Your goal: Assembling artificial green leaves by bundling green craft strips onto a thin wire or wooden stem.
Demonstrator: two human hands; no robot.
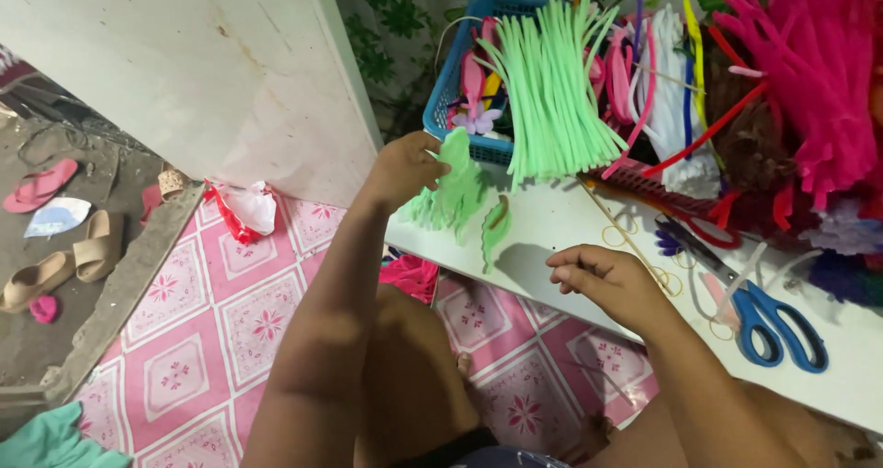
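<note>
On the white table (570, 224), left hand (405, 166) pinches a green leaf piece (455, 155) at approx 11 o'clock from the right hand (612, 279) (loosely curled, holding nothing visible), w/ another green leaf (495, 229) lying upright-ish between them, nearer the left.

This is a home craft corner, set up low beside an open doorway. The white desk (552, 224) is the centre of it: along its far edge lie bundles of green pipe cleaners (552, 91) and pink pipe cleaners (809, 73), with a blue basket (451, 82) of bits behind them and blue-handled scissors (773, 316) toward its near right edge. Below the desk runs a pink patterned floor covering (202, 312). To the left of the desk, past the doorstep, sandals (64, 256) lie on bare ground.
</note>
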